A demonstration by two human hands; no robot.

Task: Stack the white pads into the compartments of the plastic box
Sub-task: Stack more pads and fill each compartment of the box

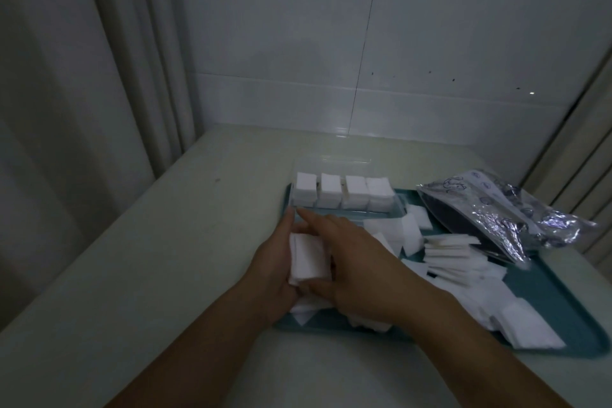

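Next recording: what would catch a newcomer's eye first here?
Both hands at centre: the left hand and right hand hold a small stack of white square pads between them. Behind them, the clear plastic box shows four filled compartments. Loose white pads litter the teal plastic tray on the right.

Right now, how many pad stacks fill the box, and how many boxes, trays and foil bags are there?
Pad stacks in the box: 4
Plastic box: 1
Teal tray: 1
Foil bag: 1
Total: 7
Loose pads uncounted.
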